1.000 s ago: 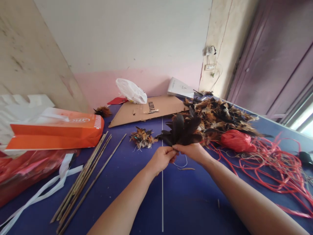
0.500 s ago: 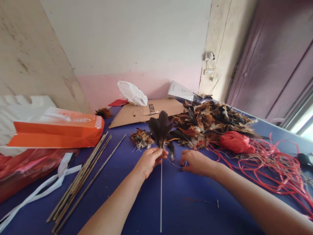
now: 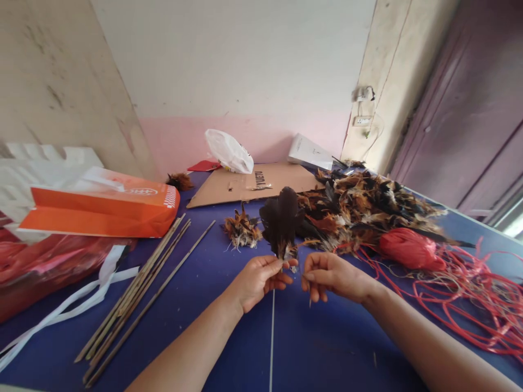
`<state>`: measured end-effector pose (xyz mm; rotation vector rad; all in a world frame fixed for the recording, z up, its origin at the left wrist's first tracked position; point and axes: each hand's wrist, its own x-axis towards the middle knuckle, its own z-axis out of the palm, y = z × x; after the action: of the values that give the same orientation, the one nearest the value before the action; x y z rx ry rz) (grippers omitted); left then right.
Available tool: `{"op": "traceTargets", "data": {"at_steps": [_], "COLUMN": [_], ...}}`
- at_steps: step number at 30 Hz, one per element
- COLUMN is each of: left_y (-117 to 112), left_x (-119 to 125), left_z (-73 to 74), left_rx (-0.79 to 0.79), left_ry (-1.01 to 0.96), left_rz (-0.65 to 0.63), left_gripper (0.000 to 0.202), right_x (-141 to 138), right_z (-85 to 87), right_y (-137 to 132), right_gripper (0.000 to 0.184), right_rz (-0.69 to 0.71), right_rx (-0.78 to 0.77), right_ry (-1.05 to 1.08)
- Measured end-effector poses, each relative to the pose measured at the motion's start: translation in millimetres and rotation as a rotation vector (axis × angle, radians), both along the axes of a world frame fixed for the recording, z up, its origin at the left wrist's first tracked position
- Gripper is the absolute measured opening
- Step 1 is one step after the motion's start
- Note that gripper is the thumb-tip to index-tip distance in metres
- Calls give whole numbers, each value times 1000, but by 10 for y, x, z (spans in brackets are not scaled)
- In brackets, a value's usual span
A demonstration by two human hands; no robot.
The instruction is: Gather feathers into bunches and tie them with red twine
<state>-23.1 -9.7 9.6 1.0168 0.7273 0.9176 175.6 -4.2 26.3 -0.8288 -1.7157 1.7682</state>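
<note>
Between the thumb and fingers of my left hand [image 3: 263, 277] a bunch of dark feathers [image 3: 281, 220] is pinched by its quills, tips fanned upward. My right hand [image 3: 337, 276] is closed just to the right, a small gap from the left. Its fingers pinch a thin thread, of which a short end [image 3: 310, 301] pokes out below; the rest is hard to make out. Left of the held feathers lies a small tied tuft of brown feathers [image 3: 242, 228]. Behind my right hand spreads a big pile of loose brown and black feathers [image 3: 359, 201].
Several thin sticks [image 3: 134, 294] lie at the left, near an orange bag [image 3: 102, 212] and white straps [image 3: 93, 294]. Flat cardboard [image 3: 229, 190], a white plastic bag [image 3: 229, 151] and a white box [image 3: 310, 152] are at the back. Red string [image 3: 457, 299] tangles at the right.
My right hand has turned, its fingers now pinching downward; the thread seen stretched between both hands earlier is no longer clear. The held feathers have turned slightly. The whole view has shifted a little.
</note>
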Motion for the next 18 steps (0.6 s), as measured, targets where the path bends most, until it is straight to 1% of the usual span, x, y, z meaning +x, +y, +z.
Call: {"op": "traceTargets", "data": {"at_steps": [4, 7, 9, 11, 14, 18], "left_y": [-37, -51, -49, -38, -16, 4], "left_x": [50, 79, 82, 71, 45, 26], "left_z": [-34, -66, -82, -91, -94, -99], "left_rx": [-76, -101, -121, -146, -172, -197], "left_ry": [-41, -54, -60, -81, -119, -122], "left_rz": [-111, -176, -171, -138, -101, -69], "left_gripper": [22, 23, 22, 19, 17, 15], "right_x": [19, 44, 63, 79, 82, 44], "right_z": [-42, -77, -85, -76, -28, 49], "right_y": [23, 50, 60, 58, 33, -18], "right_gripper": [17, 16, 15, 16, 20, 29], "right_rz": [45, 40, 13, -15, -46, -98], "right_rx": [-98, -152, -175, -170, -64, 194], "right_ry": [160, 201, 196, 179, 69, -201]}}
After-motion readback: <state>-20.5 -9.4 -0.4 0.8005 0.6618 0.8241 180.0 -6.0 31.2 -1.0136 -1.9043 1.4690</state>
